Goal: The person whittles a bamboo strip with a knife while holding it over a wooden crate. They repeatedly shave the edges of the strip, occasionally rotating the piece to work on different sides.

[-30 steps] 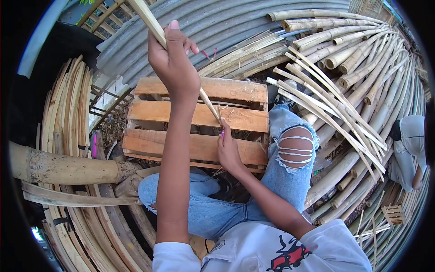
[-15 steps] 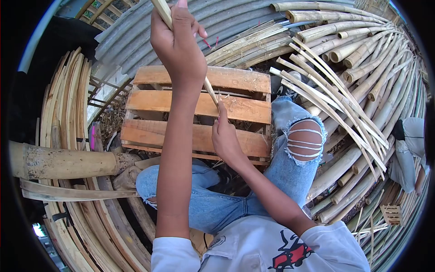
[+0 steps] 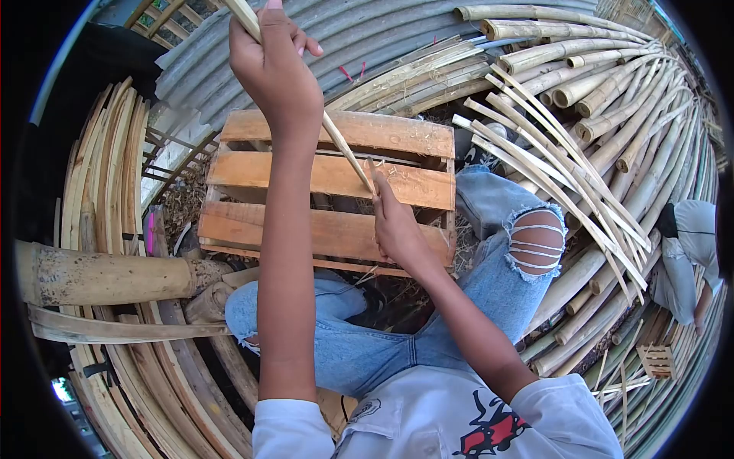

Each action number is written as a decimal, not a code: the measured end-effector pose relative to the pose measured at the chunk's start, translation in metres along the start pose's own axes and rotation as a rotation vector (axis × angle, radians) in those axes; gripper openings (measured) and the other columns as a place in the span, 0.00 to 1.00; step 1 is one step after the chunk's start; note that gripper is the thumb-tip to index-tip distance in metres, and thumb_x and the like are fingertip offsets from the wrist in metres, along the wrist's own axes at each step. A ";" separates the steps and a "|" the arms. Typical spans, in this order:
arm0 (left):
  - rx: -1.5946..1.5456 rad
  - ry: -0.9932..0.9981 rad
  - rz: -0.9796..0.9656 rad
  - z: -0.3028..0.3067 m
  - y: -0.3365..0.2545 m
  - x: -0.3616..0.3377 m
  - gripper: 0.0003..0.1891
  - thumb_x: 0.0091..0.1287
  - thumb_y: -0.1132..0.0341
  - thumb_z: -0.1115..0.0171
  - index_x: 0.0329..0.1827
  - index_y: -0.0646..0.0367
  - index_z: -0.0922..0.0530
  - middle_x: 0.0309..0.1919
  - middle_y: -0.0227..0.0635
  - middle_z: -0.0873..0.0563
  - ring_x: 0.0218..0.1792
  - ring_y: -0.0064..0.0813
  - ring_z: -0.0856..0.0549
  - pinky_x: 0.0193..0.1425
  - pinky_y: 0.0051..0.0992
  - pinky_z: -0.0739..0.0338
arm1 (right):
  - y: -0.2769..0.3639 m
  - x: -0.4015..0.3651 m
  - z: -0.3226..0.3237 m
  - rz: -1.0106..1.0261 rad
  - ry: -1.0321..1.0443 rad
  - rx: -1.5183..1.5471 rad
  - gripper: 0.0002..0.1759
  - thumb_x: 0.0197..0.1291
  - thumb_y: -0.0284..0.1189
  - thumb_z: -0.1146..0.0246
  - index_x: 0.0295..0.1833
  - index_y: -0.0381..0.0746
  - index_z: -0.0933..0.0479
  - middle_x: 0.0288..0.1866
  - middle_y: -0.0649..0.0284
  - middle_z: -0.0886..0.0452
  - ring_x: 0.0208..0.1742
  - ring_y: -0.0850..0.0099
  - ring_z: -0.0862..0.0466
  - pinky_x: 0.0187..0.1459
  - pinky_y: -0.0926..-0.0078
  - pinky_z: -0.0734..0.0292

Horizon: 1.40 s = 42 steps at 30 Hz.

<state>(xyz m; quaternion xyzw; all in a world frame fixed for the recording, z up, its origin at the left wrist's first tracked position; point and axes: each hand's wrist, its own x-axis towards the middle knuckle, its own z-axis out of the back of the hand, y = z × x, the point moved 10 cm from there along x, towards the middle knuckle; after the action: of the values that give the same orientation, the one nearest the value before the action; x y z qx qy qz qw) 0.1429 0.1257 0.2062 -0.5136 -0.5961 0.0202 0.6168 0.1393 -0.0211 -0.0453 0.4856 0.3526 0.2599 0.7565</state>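
My left hand is raised at the upper left, closed around a long, pale bamboo strip. The strip slants down to the right over the wooden crate, its lower part meeting my right hand. That hand is closed on a knife; a short narrow blade shows above the fingers beside the strip, while the handle is hidden in the grip. Thin shavings lie on the crate's slats. Where blade and strip touch is too small to make out.
Split bamboo strips lean across stacked bamboo poles on the right. More strips and a thick bamboo pole lie left. Corrugated sheeting is behind the crate. Another person is at the far right.
My left hand has shifted left with the upper part of the bamboo strip. My right hand has moved slightly right and down with the knife. My right knee has swung outward.
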 end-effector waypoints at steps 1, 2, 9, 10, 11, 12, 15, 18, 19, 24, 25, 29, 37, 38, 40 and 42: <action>0.002 -0.002 0.002 0.000 0.001 -0.001 0.10 0.71 0.69 0.53 0.30 0.60 0.37 0.20 0.29 0.36 0.21 0.20 0.34 0.29 0.26 0.27 | 0.009 0.001 0.004 0.125 -0.084 -0.060 0.28 0.71 0.28 0.61 0.74 0.33 0.54 0.26 0.39 0.22 0.18 0.51 0.21 0.22 0.58 0.22; -0.017 0.011 -0.001 -0.001 0.000 -0.002 0.09 0.71 0.68 0.52 0.31 0.60 0.36 0.20 0.29 0.35 0.21 0.19 0.34 0.29 0.26 0.27 | -0.007 -0.002 -0.008 0.123 -0.078 -0.060 0.28 0.71 0.28 0.61 0.74 0.33 0.54 0.26 0.39 0.22 0.18 0.51 0.21 0.22 0.58 0.22; -0.079 0.042 0.012 -0.002 0.001 -0.004 0.10 0.71 0.66 0.50 0.33 0.60 0.35 0.20 0.28 0.35 0.20 0.19 0.35 0.28 0.26 0.28 | -0.034 -0.002 -0.020 0.029 0.027 -0.190 0.28 0.72 0.29 0.61 0.75 0.38 0.54 0.25 0.40 0.22 0.19 0.51 0.22 0.19 0.58 0.26; -0.081 0.046 0.015 -0.003 0.000 -0.004 0.10 0.71 0.66 0.50 0.33 0.60 0.35 0.20 0.28 0.35 0.20 0.19 0.35 0.28 0.26 0.28 | -0.013 -0.006 -0.008 0.053 -0.020 -0.173 0.30 0.70 0.28 0.59 0.74 0.34 0.56 0.26 0.36 0.23 0.24 0.45 0.22 0.28 0.52 0.27; -0.078 0.040 0.023 -0.002 -0.001 -0.004 0.10 0.71 0.66 0.49 0.32 0.60 0.36 0.20 0.28 0.35 0.20 0.19 0.35 0.28 0.26 0.28 | 0.000 -0.008 0.001 0.079 -0.067 -0.158 0.31 0.69 0.26 0.57 0.74 0.29 0.57 0.27 0.32 0.24 0.30 0.39 0.22 0.36 0.46 0.28; -0.073 0.033 0.030 -0.002 -0.002 -0.005 0.11 0.71 0.66 0.49 0.31 0.59 0.36 0.19 0.28 0.36 0.20 0.19 0.35 0.28 0.26 0.28 | -0.024 -0.005 -0.019 0.075 0.001 -0.194 0.31 0.68 0.26 0.56 0.73 0.28 0.56 0.25 0.33 0.25 0.28 0.39 0.22 0.35 0.46 0.28; -0.065 0.035 0.012 -0.001 -0.004 -0.005 0.11 0.71 0.66 0.49 0.31 0.59 0.36 0.19 0.28 0.35 0.20 0.19 0.35 0.28 0.26 0.28 | -0.050 -0.013 -0.040 0.066 0.059 -0.310 0.30 0.68 0.25 0.56 0.72 0.28 0.54 0.23 0.34 0.26 0.29 0.38 0.23 0.33 0.46 0.30; -0.083 0.047 0.013 -0.001 -0.001 -0.004 0.11 0.71 0.66 0.49 0.30 0.58 0.36 0.19 0.28 0.35 0.20 0.19 0.35 0.28 0.26 0.28 | -0.020 -0.008 -0.015 0.047 0.012 -0.187 0.35 0.65 0.24 0.52 0.74 0.30 0.58 0.21 0.35 0.26 0.27 0.38 0.23 0.32 0.46 0.28; -0.084 0.053 0.018 -0.001 0.000 -0.005 0.11 0.71 0.66 0.49 0.30 0.58 0.36 0.19 0.28 0.35 0.20 0.19 0.35 0.28 0.26 0.28 | -0.008 -0.009 -0.006 0.108 -0.053 -0.165 0.37 0.64 0.23 0.51 0.74 0.31 0.61 0.21 0.35 0.26 0.26 0.38 0.23 0.32 0.46 0.27; -0.045 0.039 0.011 -0.004 -0.007 -0.009 0.13 0.72 0.65 0.49 0.29 0.57 0.37 0.19 0.27 0.36 0.20 0.19 0.35 0.28 0.26 0.29 | -0.057 -0.018 -0.033 0.042 0.005 -0.227 0.27 0.71 0.29 0.59 0.74 0.37 0.51 0.22 0.41 0.24 0.16 0.54 0.22 0.19 0.60 0.25; -0.047 0.037 0.008 -0.005 -0.008 -0.008 0.13 0.72 0.65 0.49 0.29 0.57 0.37 0.19 0.27 0.36 0.20 0.19 0.35 0.28 0.26 0.29 | -0.055 -0.014 -0.027 0.045 0.003 -0.230 0.27 0.71 0.29 0.59 0.74 0.37 0.51 0.22 0.41 0.24 0.16 0.54 0.22 0.19 0.60 0.25; -0.069 0.088 0.031 -0.011 -0.008 -0.009 0.15 0.72 0.64 0.49 0.26 0.57 0.38 0.19 0.27 0.37 0.21 0.19 0.35 0.28 0.25 0.30 | -0.015 0.002 0.008 0.038 -0.050 -0.104 0.25 0.69 0.28 0.56 0.69 0.32 0.43 0.27 0.35 0.24 0.34 0.38 0.22 0.39 0.44 0.31; -0.156 0.123 0.058 -0.001 -0.007 -0.007 0.20 0.74 0.57 0.50 0.25 0.58 0.37 0.19 0.28 0.36 0.21 0.20 0.34 0.26 0.24 0.32 | 0.106 -0.006 0.059 0.364 -0.303 0.002 0.23 0.70 0.27 0.54 0.69 0.37 0.39 0.24 0.38 0.25 0.29 0.41 0.23 0.33 0.47 0.34; -0.133 0.119 0.043 0.000 -0.010 -0.007 0.21 0.74 0.57 0.51 0.24 0.59 0.37 0.19 0.29 0.36 0.21 0.20 0.34 0.26 0.25 0.31 | 0.111 -0.007 0.054 0.400 -0.301 0.000 0.23 0.69 0.26 0.54 0.69 0.38 0.40 0.23 0.38 0.25 0.28 0.41 0.23 0.32 0.45 0.34; -0.137 0.121 0.028 0.002 -0.010 -0.006 0.20 0.74 0.57 0.51 0.24 0.59 0.37 0.19 0.29 0.35 0.21 0.20 0.34 0.26 0.25 0.31 | 0.108 -0.005 0.037 0.411 -0.281 -0.062 0.24 0.69 0.28 0.53 0.70 0.39 0.41 0.21 0.39 0.25 0.25 0.39 0.23 0.31 0.43 0.32; -0.136 0.119 0.013 0.005 -0.011 -0.008 0.20 0.74 0.57 0.50 0.25 0.59 0.37 0.18 0.29 0.35 0.21 0.21 0.33 0.26 0.25 0.31 | 0.078 0.001 0.019 0.279 -0.235 -0.126 0.24 0.69 0.29 0.54 0.70 0.40 0.40 0.22 0.38 0.24 0.27 0.39 0.22 0.32 0.43 0.30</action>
<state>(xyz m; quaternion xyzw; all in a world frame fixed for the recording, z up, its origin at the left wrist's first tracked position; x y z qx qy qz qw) 0.1300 0.1186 0.2068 -0.5585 -0.5550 -0.0466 0.6147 0.1508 -0.0004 0.0310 0.5086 0.1740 0.3254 0.7780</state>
